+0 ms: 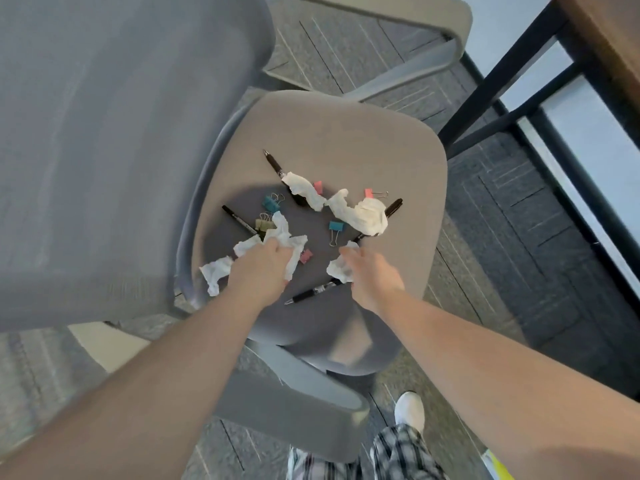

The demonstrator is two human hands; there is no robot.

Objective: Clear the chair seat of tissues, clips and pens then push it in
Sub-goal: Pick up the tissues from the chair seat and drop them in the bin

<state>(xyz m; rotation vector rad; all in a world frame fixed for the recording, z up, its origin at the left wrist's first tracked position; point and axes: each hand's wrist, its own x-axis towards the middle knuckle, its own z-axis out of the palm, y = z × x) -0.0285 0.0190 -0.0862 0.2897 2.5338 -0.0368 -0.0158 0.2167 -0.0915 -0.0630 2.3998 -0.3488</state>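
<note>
Clutching a crumpled tissue [284, 237] in left hand [258, 271], closing right hand [372, 275] on another tissue [337, 268] at seat [363, 140] front. Lying just under right wrist w/ long axis crosswise: pen [311, 293]. Clips still scattered mid-seat.

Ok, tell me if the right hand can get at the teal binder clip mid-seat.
Probably yes: the right hand is on a tissue just short of the teal binder clip, with only bare seat between them.
</note>
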